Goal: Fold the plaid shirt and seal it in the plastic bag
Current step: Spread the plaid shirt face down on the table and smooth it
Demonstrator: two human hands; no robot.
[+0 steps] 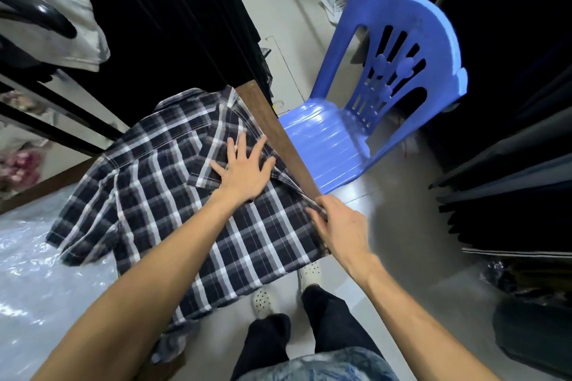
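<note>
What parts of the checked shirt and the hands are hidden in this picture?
All in the head view:
- Navy-and-white plaid shirt: its front middle lies under the left hand and forearm.
- Its right edge is bunched inside the right hand, whose fingertips are blurred.
- Its hem hangs over the brown wooden table, so the far side is unseen.
- Clear crinkled plastic sheeting: cut off by the left edge; whether it is the bag is unclear.

Left hand point(244, 170): flat, palm down, fingers spread, pointing toward 12 o'clock
Left forearm: bare, reaching in from 7 o'clock
Right hand point(339, 226): fingers curled, pinching cloth
Right forearm: bare, entering from 5 o'clock
</note>
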